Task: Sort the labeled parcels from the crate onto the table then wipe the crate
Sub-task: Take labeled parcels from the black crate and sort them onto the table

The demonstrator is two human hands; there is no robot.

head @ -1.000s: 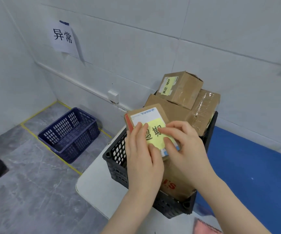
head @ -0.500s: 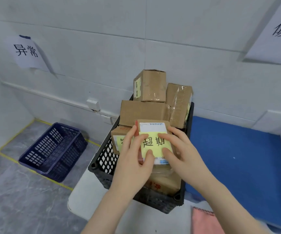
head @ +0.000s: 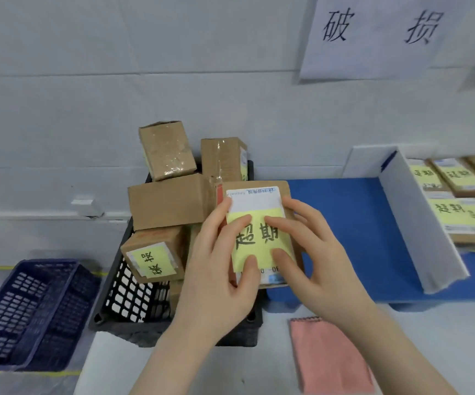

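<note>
Both hands hold one flat cardboard parcel [head: 259, 201] with a white shipping label and a yellow note reading 超期. My left hand [head: 219, 269] grips its left edge, thumb on the note. My right hand [head: 313, 252] grips the right side, fingers across the note. The parcel hovers over the right edge of the black crate [head: 128, 297], which stands on the white table and holds several more cardboard parcels; one [head: 152, 256] carries a yellow 破损 note.
A pink cloth [head: 330, 354] lies on the table at the front right. A blue mat [head: 341, 223] covers the table right of the crate, bounded by a white divider [head: 418, 223]. Beyond it lie several yellow-noted parcels [head: 458, 195]. A blue basket [head: 28, 312] sits on the floor at left. A 破损 sign [head: 378, 32] hangs on the wall.
The view has swung right, bringing the blue mat, divider and sorted parcels into sight. The held parcel has moved right with both hands, from above the crate's middle to its right edge.
</note>
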